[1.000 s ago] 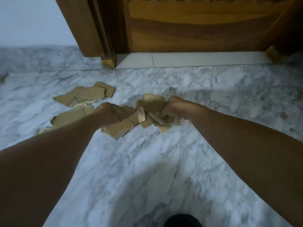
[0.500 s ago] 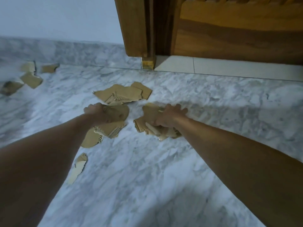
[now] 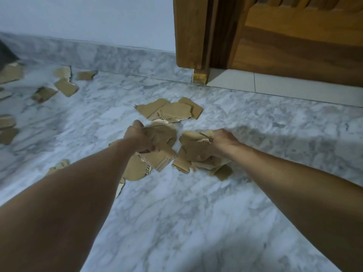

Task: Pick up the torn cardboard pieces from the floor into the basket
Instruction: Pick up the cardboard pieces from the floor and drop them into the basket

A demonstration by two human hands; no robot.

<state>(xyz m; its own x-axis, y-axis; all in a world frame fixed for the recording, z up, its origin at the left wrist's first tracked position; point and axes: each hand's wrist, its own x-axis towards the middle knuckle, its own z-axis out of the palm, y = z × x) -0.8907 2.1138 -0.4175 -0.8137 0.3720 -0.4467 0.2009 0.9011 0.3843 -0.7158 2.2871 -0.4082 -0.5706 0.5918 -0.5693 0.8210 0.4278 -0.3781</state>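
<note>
My left hand (image 3: 140, 139) is closed around a bundle of torn brown cardboard pieces (image 3: 161, 146) just above the marble floor. A second bundle of cardboard pieces (image 3: 191, 148) is gripped in my right hand (image 3: 222, 145), close beside the first. Just beyond both hands a flat pile of cardboard pieces (image 3: 169, 111) lies on the floor. One rounded piece (image 3: 135, 170) lies under my left wrist. Several more scraps (image 3: 65, 87) are scattered at the far left near the wall. No basket is in view.
The floor is grey-white marble (image 3: 176, 213) with a marble skirting along a pale wall (image 3: 98, 18). A wooden door frame (image 3: 193, 32) and door (image 3: 294, 40) stand at the upper right above a cream threshold tile (image 3: 275, 87). A dark object (image 3: 5, 54) shows at the left edge.
The view has swung left, bringing more scattered scraps at the far left into sight. My two hands have drawn slightly apart, each keeping its cardboard bundle.
</note>
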